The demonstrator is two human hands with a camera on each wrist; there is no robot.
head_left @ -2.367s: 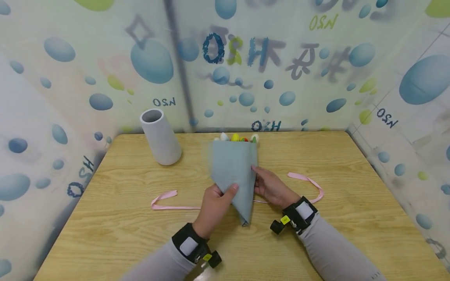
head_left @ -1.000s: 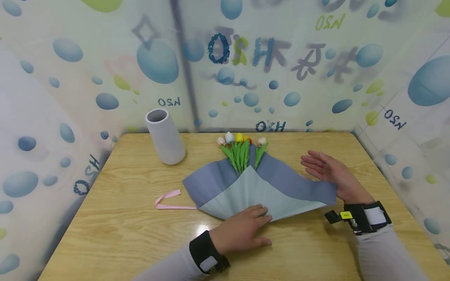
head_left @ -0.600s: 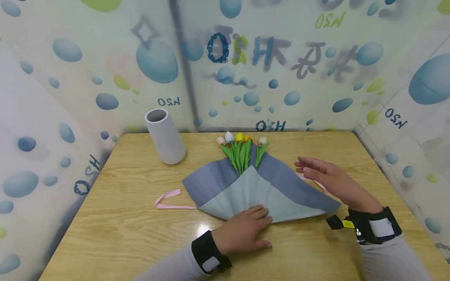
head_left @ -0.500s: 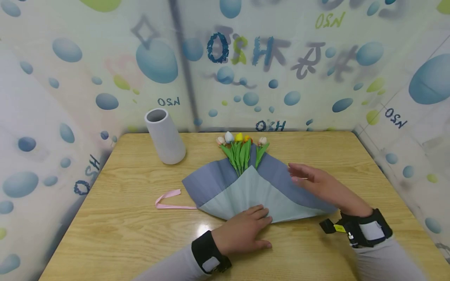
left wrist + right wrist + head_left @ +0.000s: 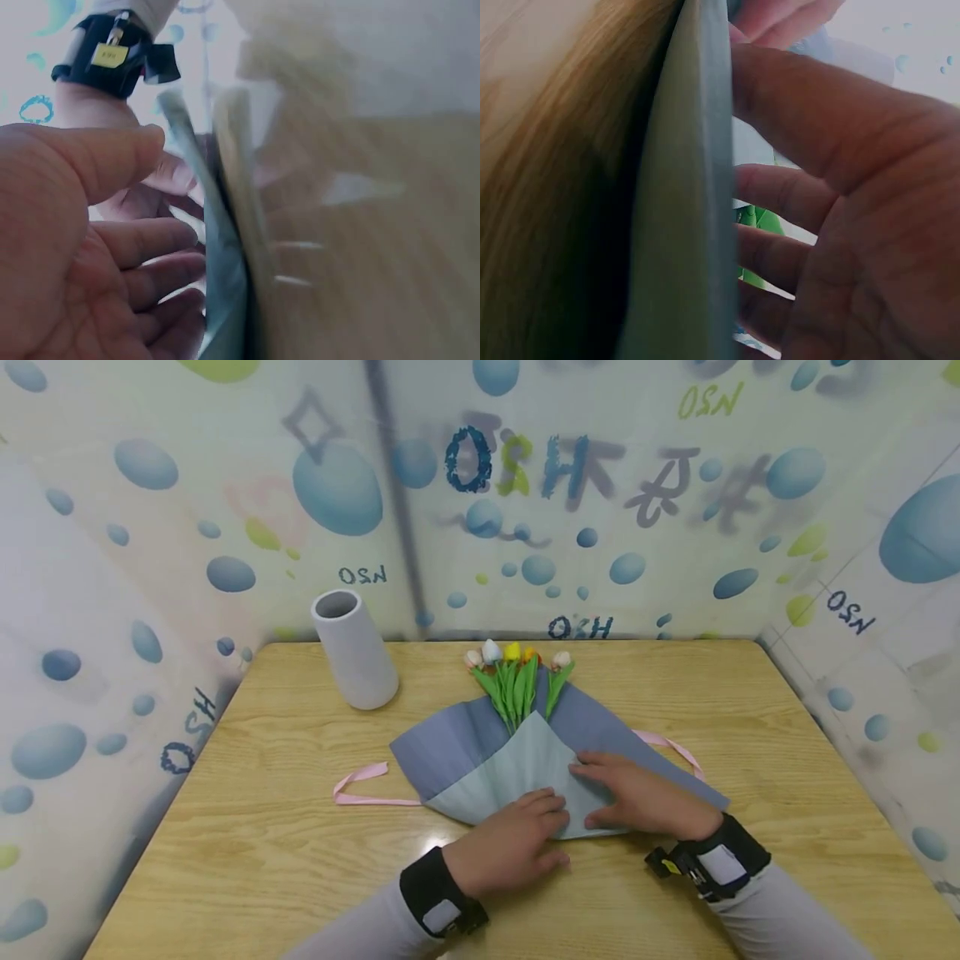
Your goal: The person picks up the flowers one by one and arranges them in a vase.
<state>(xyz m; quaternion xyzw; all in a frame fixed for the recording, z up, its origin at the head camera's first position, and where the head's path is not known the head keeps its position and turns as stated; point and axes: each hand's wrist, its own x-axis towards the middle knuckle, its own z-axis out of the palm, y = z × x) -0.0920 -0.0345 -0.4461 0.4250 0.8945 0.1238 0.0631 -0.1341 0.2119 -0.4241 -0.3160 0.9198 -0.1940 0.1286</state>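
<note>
A sheet of wrapping paper (image 5: 450, 739), slate blue with a pale blue-green folded part, lies fanned out on the table. Tulips (image 5: 513, 685) in white, pink, yellow and orange-red stick out past its far edge, their lower stems hidden under the fold. My left hand (image 5: 506, 843) rests with extended fingers on the pale paper near its front edge. Just to its right, my right hand (image 5: 645, 793) touches the same pale part, fingers spread. Both wrist views show loosely extended fingers against the paper, neither hand gripping it. Pink ribbon (image 5: 382, 801) comes out from beneath the paper on both sides.
A white vase (image 5: 356, 660) stands upright at the back left of the wooden table (image 5: 225, 860). Patterned curtain-like walls (image 5: 600, 485) enclose the table at the back and sides.
Earlier both hands held the paper folded narrow around the tulips; it then spread open. Since then the right hand has moved left from the paper's right end onto its middle.
</note>
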